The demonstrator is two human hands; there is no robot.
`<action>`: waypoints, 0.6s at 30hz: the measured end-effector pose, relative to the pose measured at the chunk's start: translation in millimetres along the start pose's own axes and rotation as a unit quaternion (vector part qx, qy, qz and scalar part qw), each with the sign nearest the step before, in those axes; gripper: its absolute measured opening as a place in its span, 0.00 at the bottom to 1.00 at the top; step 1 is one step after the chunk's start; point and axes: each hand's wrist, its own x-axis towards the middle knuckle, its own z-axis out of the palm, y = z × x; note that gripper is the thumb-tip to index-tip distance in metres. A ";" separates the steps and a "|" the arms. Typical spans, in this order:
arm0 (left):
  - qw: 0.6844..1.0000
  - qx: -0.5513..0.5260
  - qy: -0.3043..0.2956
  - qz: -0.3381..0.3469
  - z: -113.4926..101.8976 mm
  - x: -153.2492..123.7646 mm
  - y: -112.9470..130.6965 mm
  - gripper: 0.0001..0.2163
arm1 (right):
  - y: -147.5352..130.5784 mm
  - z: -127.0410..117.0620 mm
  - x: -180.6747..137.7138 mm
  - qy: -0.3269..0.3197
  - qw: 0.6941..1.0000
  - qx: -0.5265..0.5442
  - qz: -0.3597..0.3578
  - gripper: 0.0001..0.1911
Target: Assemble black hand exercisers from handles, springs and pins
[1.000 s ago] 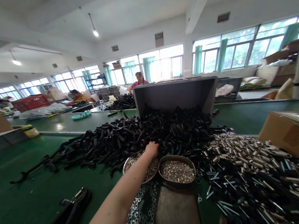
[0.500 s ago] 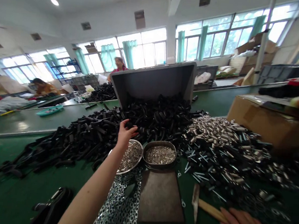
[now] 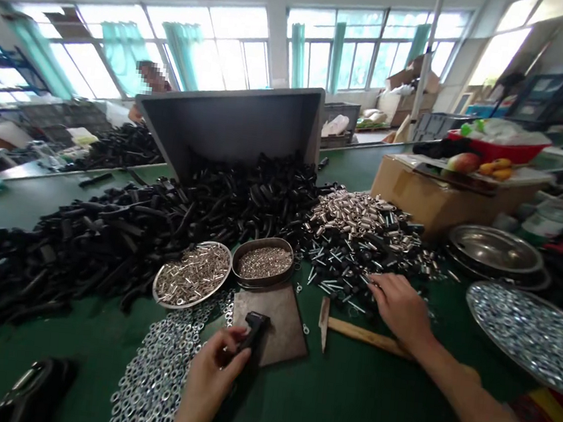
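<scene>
My left hand is closed round a black handle piece, holding it upright at the near edge of a dark flat metal plate. My right hand reaches with curled fingers into the pile of black-and-silver pins; I cannot see whether anything is in it. A wooden-handled hammer lies just under that hand. Behind the plate stand a round dish of silver sleeves and a round tin of small silver parts. Loose washers lie beside my left hand.
A big heap of black handles spills from a tipped grey bin. At right are a cardboard box, empty steel bowls and a tray of washers. A person sits behind the bin. A black object lies near left.
My left hand has drawn back from the black heap with a handle piece and brought it to the plate. My right hand has moved up off the hammer into the pin pile. The view has tilted down.
</scene>
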 end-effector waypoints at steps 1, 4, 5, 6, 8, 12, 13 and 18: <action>0.997 0.075 -0.013 0.031 3.8 -3.0 -1.1 0.09 | 1.4 -0.2 11.8 -0.034 0.999 -0.019 0.038 0.15; 0.973 0.219 -0.006 0.068 13.8 -4.8 -0.3 0.08 | 5.2 5.4 35.7 -0.132 0.986 -0.043 0.090 0.12; 0.970 0.234 0.003 0.064 15.8 -3.7 1.2 0.12 | 6.0 8.3 39.5 -0.147 0.984 -0.042 0.087 0.12; 0.970 0.234 0.005 0.060 16.7 -1.9 3.3 0.16 | 6.6 11.0 41.6 -0.153 0.984 -0.038 0.082 0.12; 0.983 0.183 0.009 0.034 14.0 2.6 8.4 0.20 | 6.5 14.9 42.3 -0.152 0.985 -0.027 0.080 0.14; 0.978 -0.192 -0.029 -0.083 -7.0 7.8 17.0 0.20 | -5.9 9.1 34.7 -0.065 0.987 0.082 0.121 0.19; 0.950 -0.291 -0.033 -0.106 -14.1 7.7 17.7 0.19 | -12.4 4.9 31.5 -0.047 0.980 0.127 0.143 0.20; 0.881 -0.446 0.076 -0.142 -49.5 8.2 10.5 0.14 | -46.3 -8.8 24.1 -0.039 0.886 0.400 0.233 0.20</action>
